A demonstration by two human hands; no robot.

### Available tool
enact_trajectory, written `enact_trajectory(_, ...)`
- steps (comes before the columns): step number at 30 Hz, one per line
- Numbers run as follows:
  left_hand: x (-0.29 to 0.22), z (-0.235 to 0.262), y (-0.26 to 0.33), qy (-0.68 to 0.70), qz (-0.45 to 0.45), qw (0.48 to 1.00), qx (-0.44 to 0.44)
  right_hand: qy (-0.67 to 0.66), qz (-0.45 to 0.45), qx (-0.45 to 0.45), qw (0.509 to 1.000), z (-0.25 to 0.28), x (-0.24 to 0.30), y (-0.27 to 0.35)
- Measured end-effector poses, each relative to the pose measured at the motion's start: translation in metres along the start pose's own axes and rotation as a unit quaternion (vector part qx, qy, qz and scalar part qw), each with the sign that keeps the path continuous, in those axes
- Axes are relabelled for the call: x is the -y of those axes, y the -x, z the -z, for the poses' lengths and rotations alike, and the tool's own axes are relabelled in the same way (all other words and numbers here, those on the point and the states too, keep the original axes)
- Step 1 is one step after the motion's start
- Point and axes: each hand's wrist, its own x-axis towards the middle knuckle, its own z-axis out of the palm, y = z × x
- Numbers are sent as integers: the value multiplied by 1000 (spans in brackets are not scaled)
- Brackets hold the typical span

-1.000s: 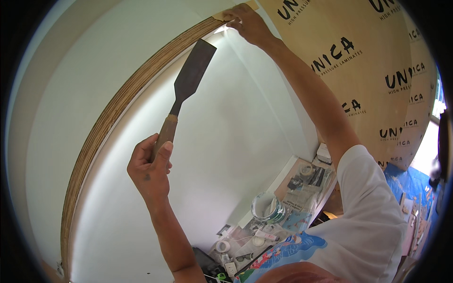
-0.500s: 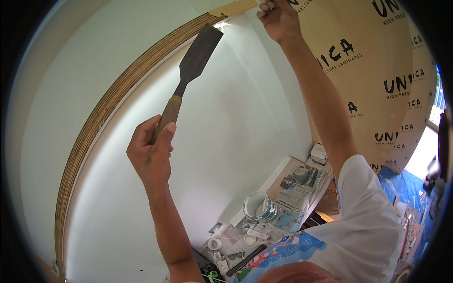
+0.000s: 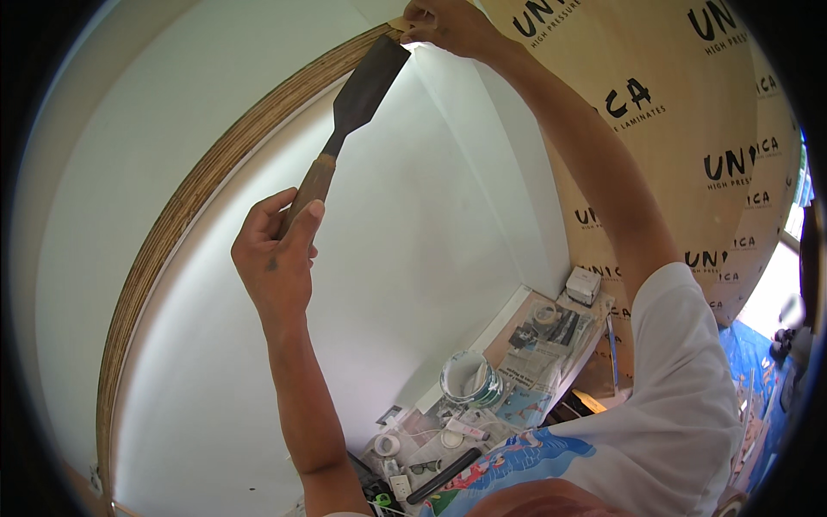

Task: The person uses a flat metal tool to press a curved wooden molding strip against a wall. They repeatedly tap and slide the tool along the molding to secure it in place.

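My left hand (image 3: 276, 254) is closed around the wooden handle of a wide chisel (image 3: 372, 86), its dark flat blade pointing up and to the right. The blade's tip lies close to the upper end of a curved plywood edge (image 3: 194, 168) with bare, layered brown plies. At that end, my right hand (image 3: 444, 26) is raised with its fingers bent together, at the ragged end of a pale edge strip (image 3: 397, 23). Most of the strip is hidden behind the hand, and the fingertips are just beside the chisel's tip.
Below is a newspaper-covered ledge (image 3: 564, 362) with a tub (image 3: 469, 379), tape rolls (image 3: 387, 445), glasses (image 3: 425, 467), a long black tool (image 3: 444, 476) and a small white box (image 3: 583, 285). Printed laminate-covered boards (image 3: 642, 146) stand at the right. Blue sheeting (image 3: 748, 345) lies beyond, with scraps.
My right hand has moved left along the pale strip to its ragged end, near the chisel's tip. The chisel has shifted slightly up in my left hand's grip.
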Motion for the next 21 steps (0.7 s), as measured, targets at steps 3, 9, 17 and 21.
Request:
enact_trajectory(3,2,5,0,9,-6,1000,4,-32,-74,44,996,10,-1,-14)
enact_trajectory(9,-3,7,1,2,3,1000,4,87,90,77,989,16,-3,-19)
enact_trajectory(17,-5,0,-1,19,18,1000,13,126,141,-19,982,-3,-11,-5)
enact_trajectory(21,-5,-5,-3,21,26,999,10,-252,-52,-263,930,28,-22,-9)
